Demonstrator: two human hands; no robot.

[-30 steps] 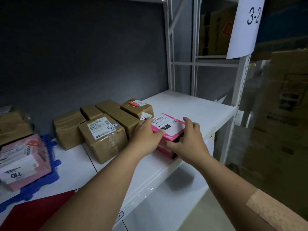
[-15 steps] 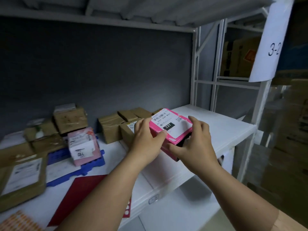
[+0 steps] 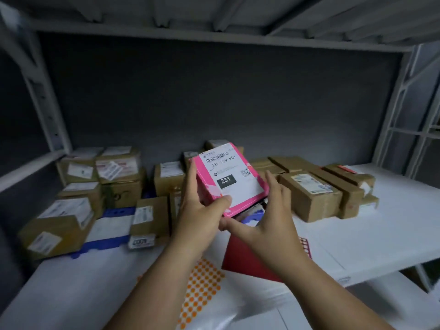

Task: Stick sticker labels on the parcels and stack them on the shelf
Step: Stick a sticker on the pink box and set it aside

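Nearest the camera: orange dot sticker sheet (image 3: 202, 289) lay flat on the white shelf (image 3: 357, 234), with a red sheet (image 3: 245, 260) just beyond it, partly under the right forearm.

Both hands were up above those sheets. Left hand (image 3: 200, 210) gripped the pink parcel (image 3: 228, 179), thumb across its near edge, fingers up the left side. Right hand (image 3: 271, 217) was on the parcel's right side, fingers fairly straight, thumb reaching under the near corner; more bracing than clamping, as far as I could tell. The parcel was held in the air, tilted, clear of the shelf, white shipping label facing up.

Behind: brown cartons (image 3: 312, 196) in a row to the right, and a looser stack of brown parcels (image 3: 100, 177) to the left, some on a blue tray (image 3: 114, 239).

Progress, my read: many parcels were already shelved. No dot sticker was visible on the pink one, so it likely still needed sticking, then stacking.
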